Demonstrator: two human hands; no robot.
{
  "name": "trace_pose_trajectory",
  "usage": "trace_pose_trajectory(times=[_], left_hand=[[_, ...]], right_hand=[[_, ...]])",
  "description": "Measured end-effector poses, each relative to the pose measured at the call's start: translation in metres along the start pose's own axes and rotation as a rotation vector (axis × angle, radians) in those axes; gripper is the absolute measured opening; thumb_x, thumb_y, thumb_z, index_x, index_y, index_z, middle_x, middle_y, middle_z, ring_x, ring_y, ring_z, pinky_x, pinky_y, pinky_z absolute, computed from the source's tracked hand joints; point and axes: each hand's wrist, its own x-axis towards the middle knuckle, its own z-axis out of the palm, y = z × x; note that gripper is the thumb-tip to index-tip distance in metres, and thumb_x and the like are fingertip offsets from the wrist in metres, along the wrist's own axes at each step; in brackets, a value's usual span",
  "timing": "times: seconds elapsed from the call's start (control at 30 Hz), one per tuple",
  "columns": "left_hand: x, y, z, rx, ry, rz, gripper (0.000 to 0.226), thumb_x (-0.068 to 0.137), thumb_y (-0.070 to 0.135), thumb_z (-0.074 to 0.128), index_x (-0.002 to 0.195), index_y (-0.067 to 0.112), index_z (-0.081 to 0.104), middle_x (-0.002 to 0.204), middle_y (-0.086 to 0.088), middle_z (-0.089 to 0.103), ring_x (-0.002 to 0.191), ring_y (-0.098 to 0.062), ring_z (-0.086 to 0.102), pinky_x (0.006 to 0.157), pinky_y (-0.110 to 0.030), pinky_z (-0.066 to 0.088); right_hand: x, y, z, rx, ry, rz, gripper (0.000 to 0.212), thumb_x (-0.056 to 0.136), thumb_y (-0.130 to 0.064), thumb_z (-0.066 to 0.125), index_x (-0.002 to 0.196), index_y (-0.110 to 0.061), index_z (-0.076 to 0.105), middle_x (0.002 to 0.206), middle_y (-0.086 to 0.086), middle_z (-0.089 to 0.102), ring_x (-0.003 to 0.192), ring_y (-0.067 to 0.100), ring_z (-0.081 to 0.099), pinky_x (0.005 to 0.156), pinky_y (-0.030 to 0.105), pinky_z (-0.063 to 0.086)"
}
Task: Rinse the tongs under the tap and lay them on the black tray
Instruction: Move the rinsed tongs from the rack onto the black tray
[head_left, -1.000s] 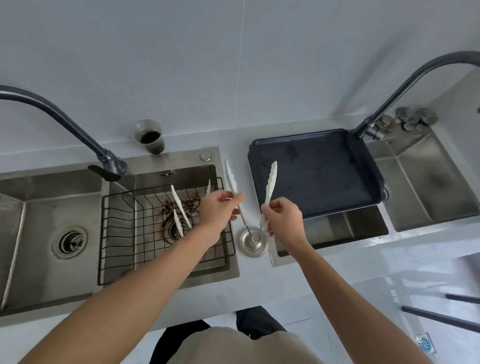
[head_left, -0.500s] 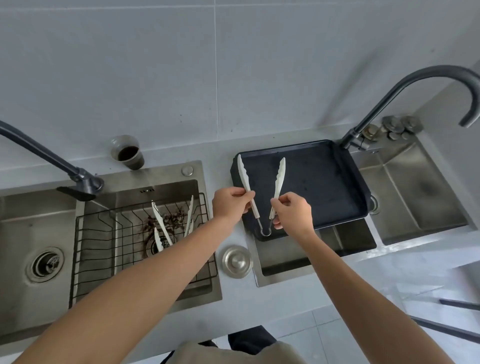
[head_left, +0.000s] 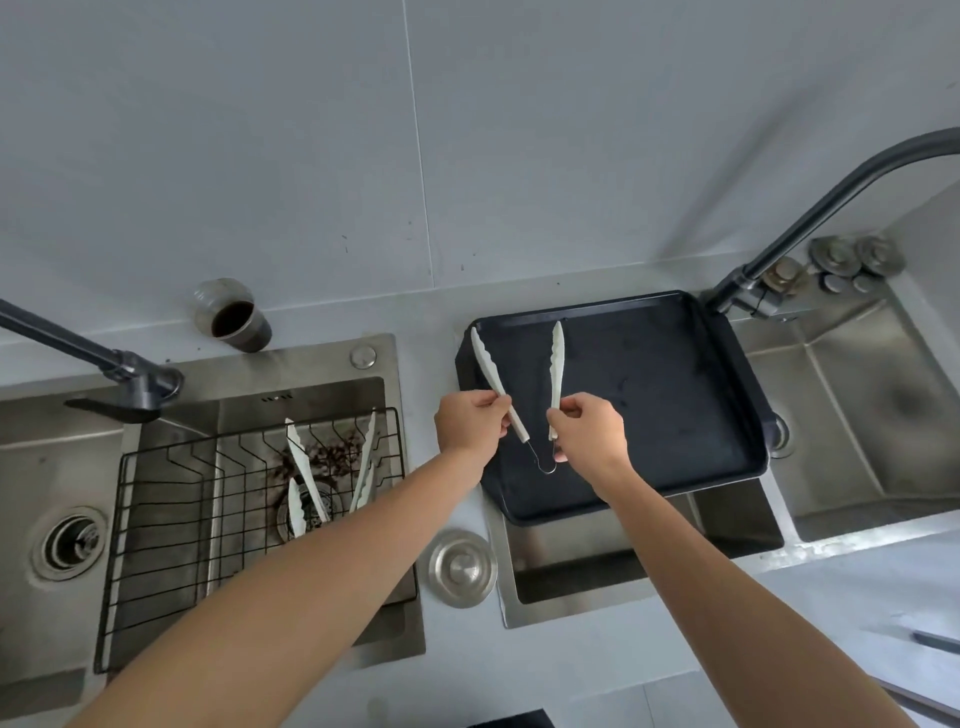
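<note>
- Head view: nearest the camera, below both grips, a round steel lid lies on the bench.
- The tongs are held over the black tray, spread in a V; whether they already touch it cannot be told.
- The left hand is pinched on the left arm of the tongs, the right hand on the right arm, both grips clamped just above the wire hinge.
- The step is judged to be the laying down: both arms are best lowered level until the full length rests flat, and only then should the grips be loosened.
- Beyond the grips, the white tips point towards the tray's far rim; they should be kept inside that rim.
- Left of the grips, more tongs wait in the wire rack.
</note>
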Motion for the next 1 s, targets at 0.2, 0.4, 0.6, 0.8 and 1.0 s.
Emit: trace_pose_trajectory(times=[0.2, 0.4, 0.6, 0.8, 1.0], left_hand=[[0.018, 0.005, 0.016, 0.149, -0.008, 0.018, 0.029, 0.090, 0.007, 0.069, 0.066, 0.020, 0.076, 0.078, -0.014, 0.078, 0.080, -0.033, 0.077, 0.082, -0.048, 0.065], [0.019, -0.004, 0.018, 0.198, -0.035, -0.017, 0.022, 0.086, 0.001, 0.063, 0.073, 0.006, 0.080, 0.077, -0.015, 0.079, 0.078, -0.034, 0.077, 0.078, -0.051, 0.065], [0.020, -0.013, 0.014, 0.198, -0.073, -0.037, 0.023, 0.082, 0.000, 0.057, 0.074, 0.002, 0.079, 0.077, -0.017, 0.078, 0.076, -0.035, 0.078, 0.076, -0.053, 0.065], [0.008, 0.000, 0.000, 0.173, -0.164, -0.044, 0.019, 0.089, -0.004, 0.061, 0.074, 0.001, 0.072, 0.090, -0.027, 0.076, 0.089, -0.039, 0.076, 0.085, -0.049, 0.064], [0.001, 0.002, -0.031, 0.065, -0.188, -0.099, 0.027, 0.094, 0.004, 0.069, 0.121, -0.002, 0.070, 0.100, -0.013, 0.069, 0.077, -0.023, 0.067, 0.073, -0.029, 0.063]], right_hand=[[0.020, 0.003, 0.000, -0.015, 0.004, 0.014, 0.012, 0.098, -0.018, 0.059, 0.096, -0.010, 0.067, 0.084, 0.008, 0.076, 0.070, 0.029, 0.078, 0.077, 0.047, 0.065], [0.027, 0.006, -0.001, -0.043, -0.036, 0.012, 0.013, 0.095, -0.012, 0.057, 0.092, -0.006, 0.069, 0.079, 0.011, 0.076, 0.070, 0.033, 0.077, 0.076, 0.051, 0.065], [0.028, 0.009, 0.004, -0.058, -0.064, 0.008, 0.018, 0.095, -0.009, 0.052, 0.098, -0.003, 0.069, 0.086, 0.013, 0.075, 0.074, 0.035, 0.076, 0.075, 0.054, 0.065], [0.019, 0.005, 0.007, -0.049, -0.086, 0.021, 0.025, 0.096, -0.014, 0.058, 0.119, -0.011, 0.067, 0.096, 0.001, 0.073, 0.076, 0.030, 0.076, 0.080, 0.053, 0.065], [0.006, -0.011, 0.007, -0.105, -0.037, -0.011, 0.032, 0.098, -0.020, 0.058, 0.128, -0.010, 0.064, 0.106, 0.004, 0.073, 0.075, 0.028, 0.075, 0.080, 0.046, 0.065]])
